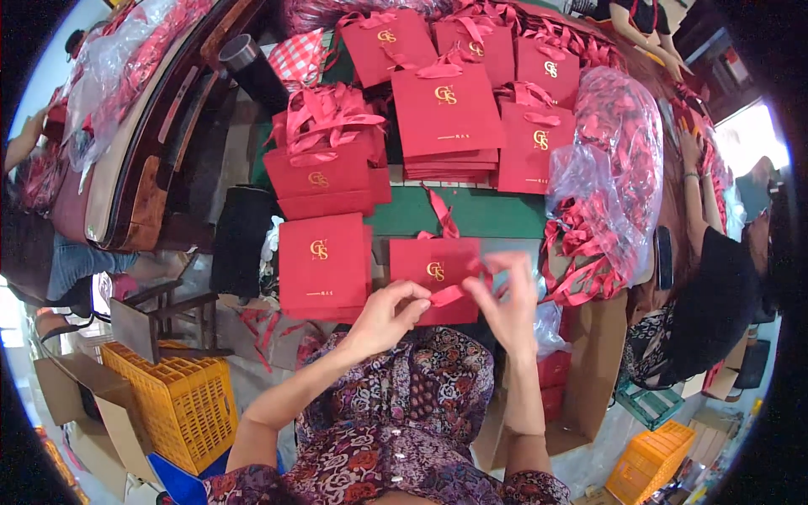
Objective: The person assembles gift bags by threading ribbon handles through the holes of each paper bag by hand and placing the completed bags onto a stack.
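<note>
A red paper gift bag [406,256] with a gold emblem lies flat in front of me, a ribbon handle loop standing up at its far edge. Over its face, my left hand [389,321] pinches a pink ribbon [448,295] between thumb and fingertips. My right hand [510,305] is at the ribbon's other side, its thumb beside the strip. Motion smears the right fingers, so their grip is unclear. Left of the bag, a stack of red bags [321,273] lies close to my left wrist.
More red bag stacks [446,122] with ribbon handles cover the green tabletop [497,212]. A clear plastic sack of ribboned bags [619,143] stands right, above an open cardboard box [593,370]. A dark tumbler [251,71] is far left. Other people's arms [697,198] show at the right.
</note>
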Available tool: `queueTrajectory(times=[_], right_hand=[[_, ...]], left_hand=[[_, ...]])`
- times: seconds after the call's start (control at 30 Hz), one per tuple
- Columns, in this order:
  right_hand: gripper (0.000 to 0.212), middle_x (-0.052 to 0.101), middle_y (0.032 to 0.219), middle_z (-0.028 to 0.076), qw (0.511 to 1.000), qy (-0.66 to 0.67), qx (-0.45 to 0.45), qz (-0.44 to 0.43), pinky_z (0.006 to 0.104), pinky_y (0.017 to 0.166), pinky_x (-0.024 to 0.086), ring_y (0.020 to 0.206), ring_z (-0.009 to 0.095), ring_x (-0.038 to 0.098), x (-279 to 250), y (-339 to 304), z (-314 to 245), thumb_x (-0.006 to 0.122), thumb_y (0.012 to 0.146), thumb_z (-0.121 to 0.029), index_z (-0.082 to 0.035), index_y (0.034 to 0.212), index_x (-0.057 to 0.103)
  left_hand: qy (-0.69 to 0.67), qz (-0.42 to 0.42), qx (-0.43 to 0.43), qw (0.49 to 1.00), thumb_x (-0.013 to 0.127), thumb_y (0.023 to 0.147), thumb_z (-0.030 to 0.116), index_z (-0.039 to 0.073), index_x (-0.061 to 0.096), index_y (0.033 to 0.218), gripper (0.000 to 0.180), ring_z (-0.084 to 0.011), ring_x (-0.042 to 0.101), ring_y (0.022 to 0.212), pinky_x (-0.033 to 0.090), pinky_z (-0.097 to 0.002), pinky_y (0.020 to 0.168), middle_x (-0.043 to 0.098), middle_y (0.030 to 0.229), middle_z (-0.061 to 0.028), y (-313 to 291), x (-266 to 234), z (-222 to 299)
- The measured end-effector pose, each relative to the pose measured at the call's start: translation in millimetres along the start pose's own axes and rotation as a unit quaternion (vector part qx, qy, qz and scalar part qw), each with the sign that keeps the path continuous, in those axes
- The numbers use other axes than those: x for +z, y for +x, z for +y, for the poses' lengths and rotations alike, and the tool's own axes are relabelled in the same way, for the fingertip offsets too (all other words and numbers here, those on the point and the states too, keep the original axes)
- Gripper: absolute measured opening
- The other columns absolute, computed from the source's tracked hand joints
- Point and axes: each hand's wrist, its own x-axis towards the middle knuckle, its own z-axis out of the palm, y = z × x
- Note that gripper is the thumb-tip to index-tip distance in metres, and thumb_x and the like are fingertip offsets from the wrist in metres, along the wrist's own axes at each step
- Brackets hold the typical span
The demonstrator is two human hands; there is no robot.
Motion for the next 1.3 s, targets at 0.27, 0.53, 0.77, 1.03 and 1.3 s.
queueTrajectory(times=[0.27, 0.53, 0.77, 1.03, 1.3], right_hand=[[0.022, 0.068, 0.091, 0.010, 0.985, 0.023, -0.076, -0.154, 0.0353, 0.067, 0.054, 0.080, 0.027, 0.069, 38, -10, -2, 0.078, 0.082, -0.008, -0.003, 0.101, 0.069], [0.011, 0.064, 0.084, 0.013, 0.998, -0.031, -0.013, -0.045, 0.0432, 0.065, 0.052, 0.075, 0.035, 0.066, 66, 2, 1, 0.072, 0.086, -0.010, -0.004, 0.090, 0.065], [0.011, 0.067, 0.080, 0.013, 0.998, -0.064, 0.015, 0.002, 0.0380, 0.062, 0.052, 0.067, 0.028, 0.067, 85, 6, 9, 0.073, 0.083, -0.009, -0.001, 0.087, 0.067], [0.015, 0.069, 0.077, 0.016, 0.994, -0.021, 0.100, -0.035, 0.0419, 0.065, 0.052, 0.069, 0.032, 0.068, 80, 5, 6, 0.071, 0.085, -0.014, 0.000, 0.084, 0.066], [0.018, 0.071, 0.078, 0.016, 0.990, 0.000, 0.141, -0.030, 0.0408, 0.067, 0.053, 0.069, 0.031, 0.070, 75, 6, -8, 0.071, 0.085, -0.016, 0.001, 0.084, 0.067]], left_hand=[[-0.063, 0.006, 0.040, 0.997, 0.063, 0.098, 0.010, 0.001, 0.052, 0.114, 0.021, -0.0107, 0.065, 0.077, 0.054, -0.0275, 0.068, 0.069, 0.088, -0.0081, 10, -18, 16], [0.352, 0.166, 0.192, 0.901, 0.065, 0.088, 0.006, -0.001, 0.059, 0.118, 0.031, -0.0385, 0.060, 0.105, 0.052, -0.0435, 0.088, 0.058, 0.112, -0.0173, 40, -32, 25], [0.432, 0.144, 0.196, 0.868, 0.074, 0.079, 0.006, 0.002, 0.064, 0.111, 0.034, -0.0341, 0.058, 0.101, 0.051, -0.0441, 0.085, 0.056, 0.107, -0.0134, 48, -28, 17], [0.376, 0.140, 0.202, 0.893, 0.070, 0.078, 0.003, 0.004, 0.061, 0.102, 0.026, -0.0331, 0.060, 0.096, 0.053, -0.0437, 0.079, 0.055, 0.100, -0.0120, 45, -23, 17], [0.343, 0.173, 0.257, 0.887, 0.061, 0.088, 0.003, 0.005, 0.062, 0.099, 0.011, -0.0359, 0.061, 0.087, 0.052, -0.0448, 0.073, 0.059, 0.095, -0.0137, 41, -16, 20]])
